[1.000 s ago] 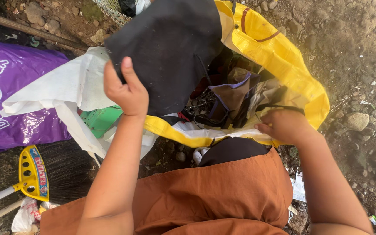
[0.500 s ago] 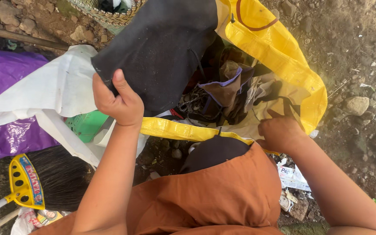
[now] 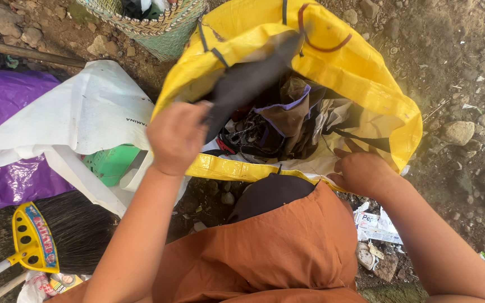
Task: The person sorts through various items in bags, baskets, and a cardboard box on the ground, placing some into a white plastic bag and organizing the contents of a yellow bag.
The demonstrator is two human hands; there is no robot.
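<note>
A large yellow bag (image 3: 360, 73) stands open on the dirt in front of me, stuffed with dark and brown scraps and cloth (image 3: 287, 115). My left hand (image 3: 176, 136) hovers at the bag's near left rim, blurred, its fingers on a flat black sheet (image 3: 251, 78) that slants down into the bag. My right hand (image 3: 360, 168) rests on the bag's near right rim, fingers spread against the inner lining. My orange garment fills the lower middle.
A white sack (image 3: 85, 112) and a purple plastic bag (image 3: 7, 168) lie at left, a green plastic piece (image 3: 110, 161) under the white one. A yellow-headed black broom (image 3: 57, 230) is at lower left. A woven green basket (image 3: 152, 22) stands behind. Stones and litter cover the ground at right.
The black sheet, held high over the bag's left side, has dropped into the bag. My left hand turned and moved right with it. My right hand stayed on the rim.
</note>
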